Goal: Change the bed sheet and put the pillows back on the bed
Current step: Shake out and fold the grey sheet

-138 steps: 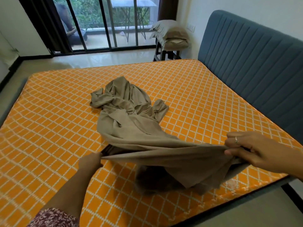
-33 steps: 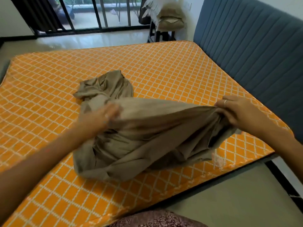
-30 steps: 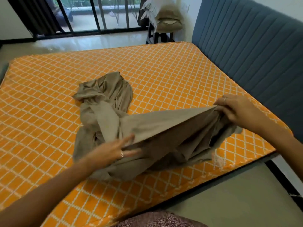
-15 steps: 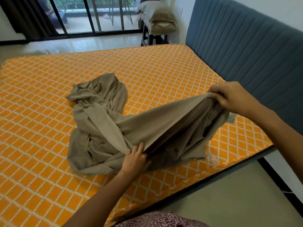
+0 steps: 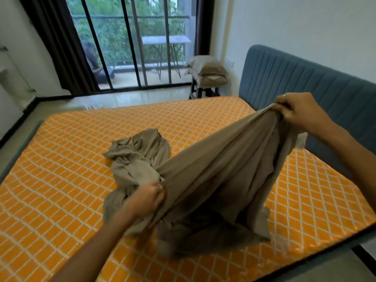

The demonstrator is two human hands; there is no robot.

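Both hands stretch the sheet point(image 5: 219, 176) diagonally, right hand point(image 5: 299, 112) higher, left hand point(image 5: 146, 200) lower.

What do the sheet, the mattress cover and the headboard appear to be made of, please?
Sheet: thin woven cloth, probably cotton, matte beige; it drapes and creases softly. Mattress: quilted fabric, slightly shiny, orange with a white diamond pattern. Headboard: padded blue-grey upholstery, matte, with vertical channels.
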